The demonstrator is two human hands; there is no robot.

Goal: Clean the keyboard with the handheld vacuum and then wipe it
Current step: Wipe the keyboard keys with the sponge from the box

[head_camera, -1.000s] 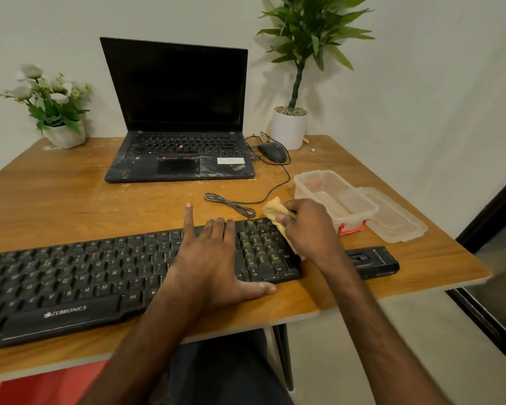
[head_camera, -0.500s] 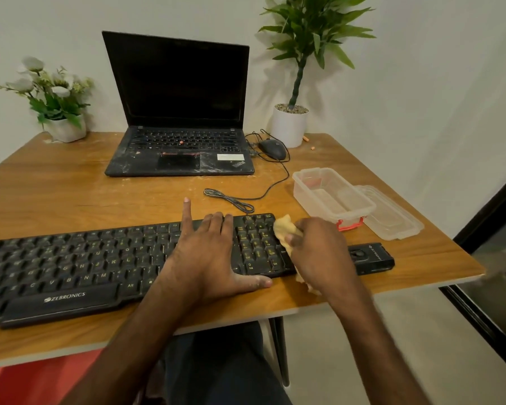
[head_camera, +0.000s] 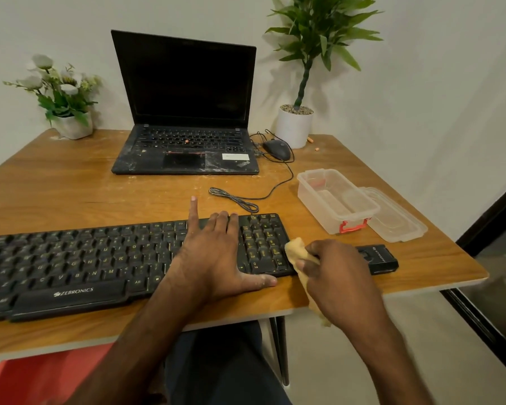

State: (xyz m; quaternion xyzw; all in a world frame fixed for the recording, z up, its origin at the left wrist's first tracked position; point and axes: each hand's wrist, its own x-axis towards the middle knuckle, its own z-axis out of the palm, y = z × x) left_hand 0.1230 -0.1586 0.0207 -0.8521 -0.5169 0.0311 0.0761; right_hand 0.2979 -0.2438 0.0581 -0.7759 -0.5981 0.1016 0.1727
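A black Zebronics keyboard (head_camera: 85,264) lies along the near edge of the wooden desk (head_camera: 70,194). My left hand (head_camera: 214,252) rests flat on its right half, fingers straight, thumb on the desk at the front edge. My right hand (head_camera: 336,276) grips a yellow cloth (head_camera: 297,252) against the keyboard's right end, by the number pad. The cloth's tail hangs below the hand past the desk edge. A black handheld vacuum (head_camera: 380,258) lies on the desk just right of the keyboard, partly hidden behind my right hand.
An open dusty laptop (head_camera: 187,112) stands at the back, with a mouse (head_camera: 276,149) and its coiled cable (head_camera: 237,198) beside it. A clear plastic box (head_camera: 333,200) and its lid (head_camera: 398,217) sit at the right. Potted plants stand in the back corners.
My right hand has drawn the cloth from the top right of the keyboard toward me, down along its right end. The left hand has stayed in place.
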